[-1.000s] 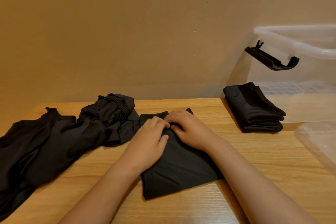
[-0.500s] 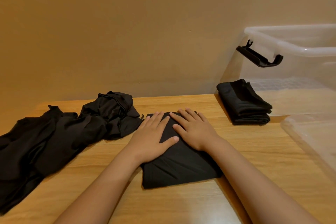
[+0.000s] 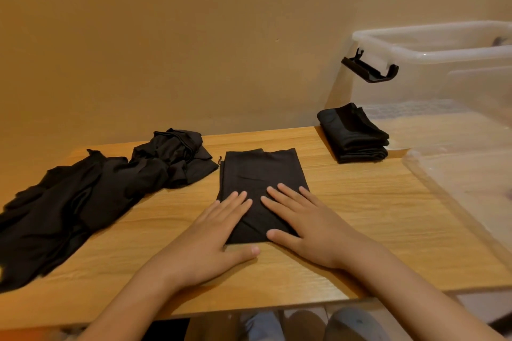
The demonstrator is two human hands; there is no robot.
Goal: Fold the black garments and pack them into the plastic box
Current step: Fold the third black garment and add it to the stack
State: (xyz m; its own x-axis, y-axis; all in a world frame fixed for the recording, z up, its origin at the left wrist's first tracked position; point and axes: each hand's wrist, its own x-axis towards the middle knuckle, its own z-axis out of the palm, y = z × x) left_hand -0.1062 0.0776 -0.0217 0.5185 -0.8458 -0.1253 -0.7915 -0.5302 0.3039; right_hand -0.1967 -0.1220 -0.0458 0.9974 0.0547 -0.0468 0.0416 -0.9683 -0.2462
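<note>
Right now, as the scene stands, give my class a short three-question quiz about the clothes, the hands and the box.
1. True or false: the left hand and right hand both rest with straight fingers on the folded garment.
2. The unfolded pile lies: A) to the garment's left, B) to its right, C) on top of it.
3. Fill in: the latch on the plastic box is coloured ____.
Key: 1 true; 2 A; 3 black.

The wooden bench [image 3: 360, 202] carries a heap of unfolded black garments [image 3: 83, 202] at left, a folded black garment [image 3: 260, 174] near the middle, a clear plastic box [image 3: 443, 44] far right, a clear lid [image 3: 471, 188] near right.
</note>
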